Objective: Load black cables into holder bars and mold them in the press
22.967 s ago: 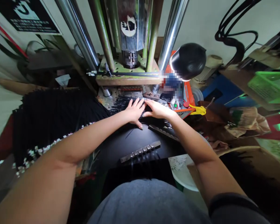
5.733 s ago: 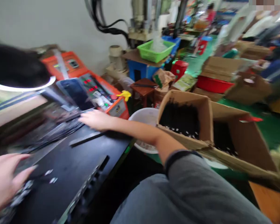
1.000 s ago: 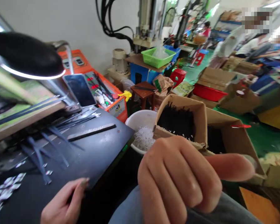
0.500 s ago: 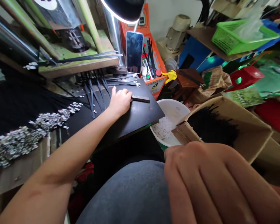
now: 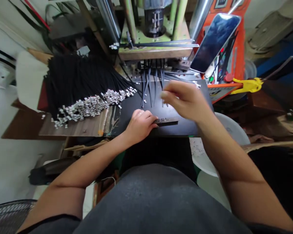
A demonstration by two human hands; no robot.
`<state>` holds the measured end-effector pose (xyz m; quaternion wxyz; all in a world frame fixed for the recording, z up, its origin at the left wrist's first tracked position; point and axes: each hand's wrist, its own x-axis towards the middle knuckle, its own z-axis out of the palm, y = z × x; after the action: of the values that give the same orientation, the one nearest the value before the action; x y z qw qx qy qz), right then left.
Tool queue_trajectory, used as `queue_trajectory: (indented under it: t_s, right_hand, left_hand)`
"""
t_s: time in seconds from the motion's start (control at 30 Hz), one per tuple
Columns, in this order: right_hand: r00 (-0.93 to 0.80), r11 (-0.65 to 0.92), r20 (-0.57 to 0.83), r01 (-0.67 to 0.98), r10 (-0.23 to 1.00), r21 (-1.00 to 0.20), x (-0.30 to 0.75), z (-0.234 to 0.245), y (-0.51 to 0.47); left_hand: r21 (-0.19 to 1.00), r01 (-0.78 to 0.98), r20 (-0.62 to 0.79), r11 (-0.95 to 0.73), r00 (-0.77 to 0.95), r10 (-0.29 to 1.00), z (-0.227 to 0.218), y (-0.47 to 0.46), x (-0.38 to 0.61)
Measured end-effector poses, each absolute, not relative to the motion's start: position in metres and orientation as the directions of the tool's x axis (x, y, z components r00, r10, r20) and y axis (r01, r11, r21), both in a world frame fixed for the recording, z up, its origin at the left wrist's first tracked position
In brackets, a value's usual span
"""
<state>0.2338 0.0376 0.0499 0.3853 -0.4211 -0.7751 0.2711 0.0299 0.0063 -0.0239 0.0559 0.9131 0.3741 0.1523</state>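
Note:
My left hand (image 5: 142, 125) is closed on the left end of a dark, narrow metal bar (image 5: 169, 120) with small slots along its top. The bar lies on the black worktop (image 5: 127, 113) near its front edge. My right hand (image 5: 183, 97) is above the worktop, behind the bar, with its fingers curled. Motion smears its fingertips, so whether they hold anything cannot be made out. Just left of it, several thin black cords (image 5: 150, 87) hang from the press (image 5: 156, 53) onto the worktop.
A big pile of black cords (image 5: 80, 78) with shiny tips covers the left side. A phone (image 5: 216, 42) leans before an orange control box (image 5: 239, 48), beside a yellow-handled tool (image 5: 249, 85). A white tub (image 5: 230, 125) stands below on the right.
The view has swung left toward the press. My right hand has come from the lower right, near the cardboard box, up over the worktop. My left hand still holds the bar, now nearer the front edge.

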Motion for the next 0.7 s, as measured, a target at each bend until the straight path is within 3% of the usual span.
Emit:
queue_trajectory:
  t_s: [0.13, 0.2, 0.27, 0.37, 0.5, 0.6, 0.7]
  right_hand:
    - [-0.550, 0.557, 0.145, 0.729, 0.823, -0.398, 0.177, 0.014, 0.125]
    - [-0.526, 0.513, 0.001, 0.828, 0.850, -0.227, 0.159, 0.004, 0.146]
    - [-0.441, 0.422, -0.156, 0.895, 0.884, -0.142, 0.153, 0.003, 0.153]
    - [-0.364, 0.342, -0.345, 0.931, 0.865, -0.125, 0.157, 0.014, 0.150]
    - [-0.330, 0.331, -0.292, 0.942, 0.898, -0.047, 0.187, 0.025, 0.117]
    - [-0.330, 0.348, -0.201, 0.936, 0.922, 0.061, 0.241, 0.021, 0.065]
    - [-0.180, 0.206, -0.149, 0.962, 0.972, 0.180, 0.316, 0.020, 0.008]
  left_hand:
    - [0.202, 0.647, 0.175, -0.735, 0.715, 0.677, 0.000, 0.030, 0.009]
    - [0.179, 0.737, 0.146, -0.652, 0.635, 0.758, 0.025, 0.053, -0.007]
    - [0.133, 0.856, 0.110, -0.499, 0.488, 0.866, 0.050, 0.083, -0.026]
    - [0.076, 0.946, 0.013, -0.314, 0.314, 0.949, 0.071, 0.131, -0.046]
    - [0.022, 0.975, -0.097, -0.220, 0.221, 0.970, 0.065, 0.180, -0.037]
    - [-0.007, 0.955, -0.127, -0.295, 0.292, 0.948, 0.049, 0.200, -0.013]
    - [-0.026, 0.910, -0.261, -0.414, 0.393, 0.881, 0.036, 0.213, 0.007]
